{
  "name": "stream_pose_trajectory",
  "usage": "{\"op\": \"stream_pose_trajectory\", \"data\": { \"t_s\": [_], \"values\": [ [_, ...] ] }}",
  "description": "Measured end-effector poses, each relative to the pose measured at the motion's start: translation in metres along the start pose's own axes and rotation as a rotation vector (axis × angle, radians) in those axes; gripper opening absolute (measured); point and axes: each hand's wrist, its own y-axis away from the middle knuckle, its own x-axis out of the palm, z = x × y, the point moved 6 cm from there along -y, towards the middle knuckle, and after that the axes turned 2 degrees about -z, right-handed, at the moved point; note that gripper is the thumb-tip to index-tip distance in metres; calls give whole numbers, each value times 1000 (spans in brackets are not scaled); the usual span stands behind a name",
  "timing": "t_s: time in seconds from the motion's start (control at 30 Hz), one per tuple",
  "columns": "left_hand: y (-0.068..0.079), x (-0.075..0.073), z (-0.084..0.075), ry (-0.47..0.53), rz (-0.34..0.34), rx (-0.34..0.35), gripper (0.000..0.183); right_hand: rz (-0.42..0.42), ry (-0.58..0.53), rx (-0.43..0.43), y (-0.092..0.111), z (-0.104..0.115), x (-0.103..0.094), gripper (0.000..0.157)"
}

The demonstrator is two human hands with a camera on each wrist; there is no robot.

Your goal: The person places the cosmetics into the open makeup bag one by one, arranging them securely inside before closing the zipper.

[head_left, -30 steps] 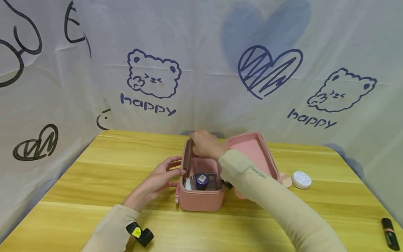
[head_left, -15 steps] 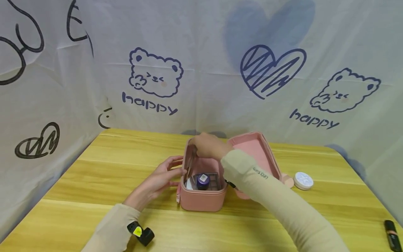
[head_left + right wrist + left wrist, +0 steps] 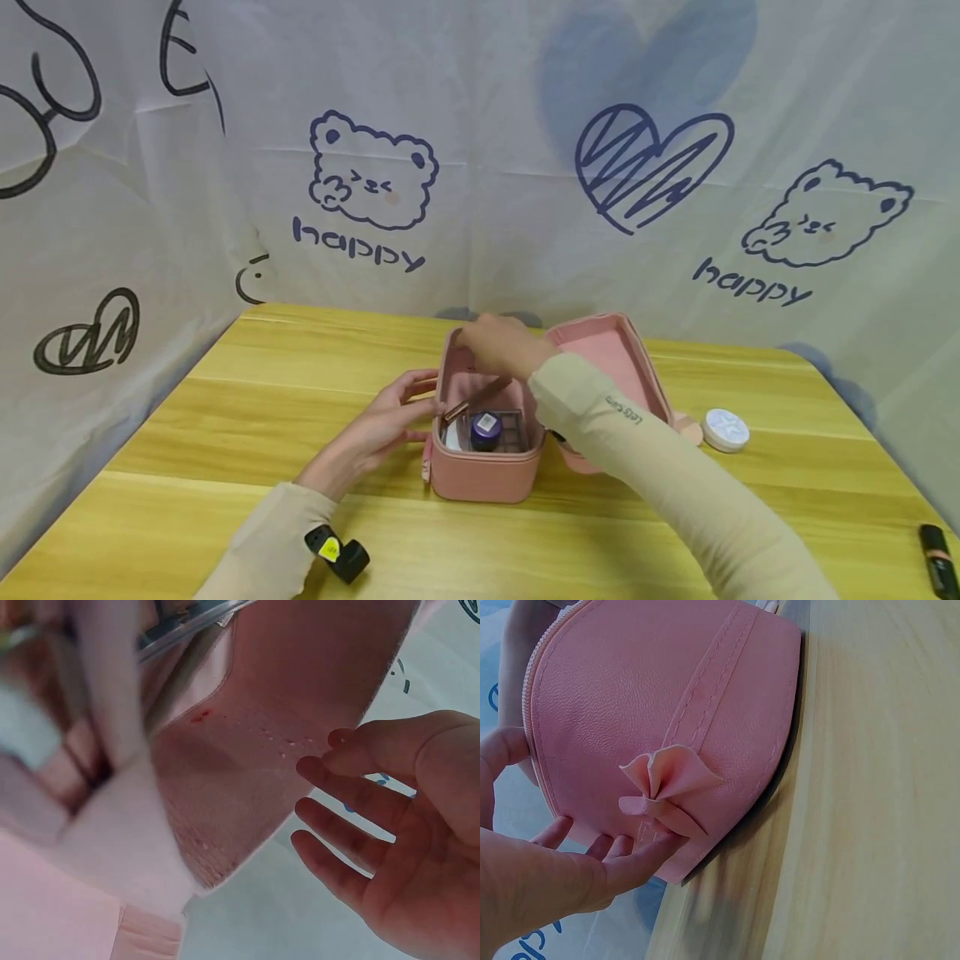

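Basically, pink case (image 3: 483, 481) sits abt mid-table, w/ its lid (image 3: 622, 362) open on the R. L hand (image 3: 393, 412) rests on the case's L wall, fingers spread, beside a bow (image 3: 671, 784). R hand (image 3: 504, 343) is over the case's back L corner, fingers apart & slightly bent in the R wrist view; can't tell if they touch the brown stick (image 3: 487, 392), tilted inside the case. Purple jar (image 3: 486, 423) & palette (image 3: 513, 431) are in the case's front end. Puff (image 3: 687, 427) & white tin (image 3: 726, 430) lie R of the lid; black tube (image 3: 939, 560) nr the table's (image 3: 225, 433) R edge.
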Motion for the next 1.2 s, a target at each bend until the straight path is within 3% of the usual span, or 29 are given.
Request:
{"op": "stream_pose_trajectory", "data": {
  "t_s": [0.37, 0.53, 0.8, 0.93, 1.2],
  "values": [
    [-1, 2, 0, -20, 13, 1, 61, -70, -14, -16, 3, -9, -7, 21],
    [-2, 3, 0, -16, 17, -2, 61, -45, -38, 20, 4, -14, -6, 30],
    [-2, -1, 1, -6, 0, 5, 62, 49, -29, 88, 9, -21, -12, 74],
    [-2, -2, 2, -19, -20, -9, 61, 79, -24, 90, 18, -28, -22, 78],
    [-5, 1, 3, -29, -21, -17, 60, 25, 80, 36, 45, -47, -47, 78]
  ]
}}
